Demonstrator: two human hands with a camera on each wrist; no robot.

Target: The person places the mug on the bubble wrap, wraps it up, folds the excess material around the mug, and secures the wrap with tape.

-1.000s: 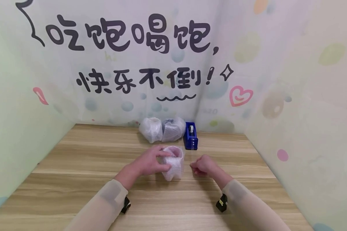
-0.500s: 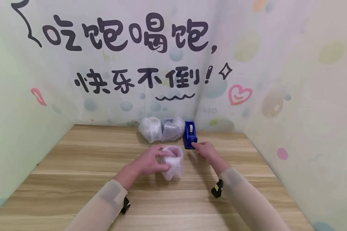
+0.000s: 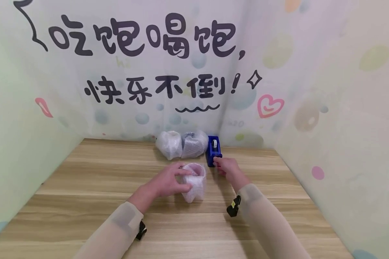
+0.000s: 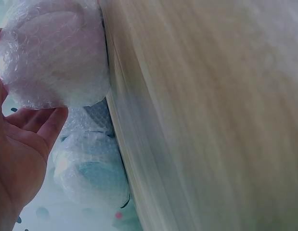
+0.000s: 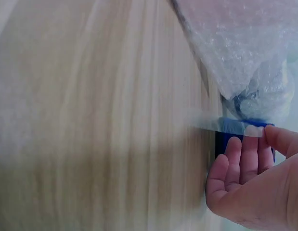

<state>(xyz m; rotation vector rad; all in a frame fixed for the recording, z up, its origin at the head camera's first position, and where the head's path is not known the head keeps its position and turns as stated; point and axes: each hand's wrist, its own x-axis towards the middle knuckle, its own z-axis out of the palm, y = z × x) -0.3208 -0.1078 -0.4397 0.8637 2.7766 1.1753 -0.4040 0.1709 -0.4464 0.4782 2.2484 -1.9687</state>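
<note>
A bundle in pinkish bubble wrap [image 3: 196, 187], with an opening at its top, stands on the wooden table [image 3: 116, 223]. My left hand [image 3: 166, 181] holds it from the left, thumb on the near side and fingers over the upper rim. In the left wrist view the wrapped bundle [image 4: 55, 57] looks rounded, with fingertips under its edge. Just in front of a blue tape dispenser [image 3: 213, 145], my right hand [image 3: 229, 168] pinches a short piece of clear tape [image 5: 213, 124] between thumb and index finger. The other right fingers are loosely bent below the tape.
Two more bubble-wrapped bundles sit side by side at the back, a whitish one [image 3: 169, 145] and a greyer one [image 3: 194, 145], the latter close beside the dispenser. A printed cloth [image 3: 133, 118] hangs behind the table, with walls at both sides.
My right hand has moved from the table right of the bundle up to the front of the tape dispenser, then slightly left. My left hand and the bundle have stayed put.
</note>
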